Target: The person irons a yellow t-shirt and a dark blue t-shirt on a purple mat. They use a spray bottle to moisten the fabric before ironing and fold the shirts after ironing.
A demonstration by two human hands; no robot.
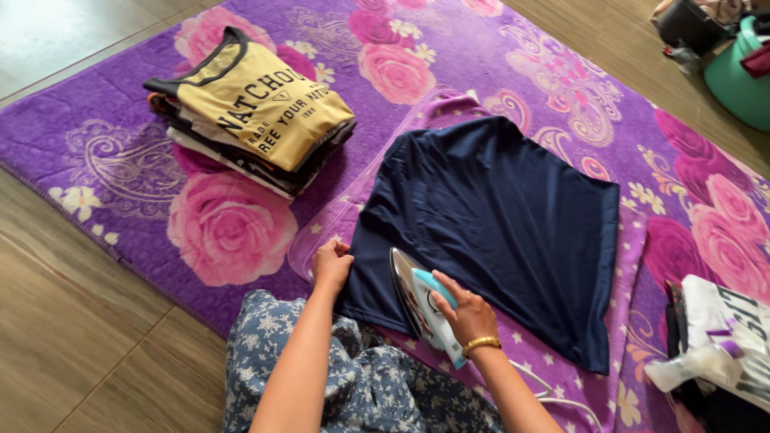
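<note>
Navy garment (501,232) lies spread flat on a purple padded cloth with small white flowers (597,383), which sits on a large purple rug patterned with pink roses (233,228). Right hand (468,314), a gold bangle at the wrist, is wrapped around the handle of a white and teal iron (421,309); the iron is tipped up on its side at the garment's near edge, its metal soleplate facing left. Left hand (331,265) is clenched on the garment's near left corner, pinching the fabric, with the forearm stretched straight out from the body.

At the far left of the rug stands a stack of folded clothes (253,112), topped by a mustard shirt with dark printed lettering and black trim. At the right edge a white spray bottle (694,365) rests on another folded pile. Beyond the rug is a wood-look floor (72,337), and a green tub (738,80) sits in the far right corner.
</note>
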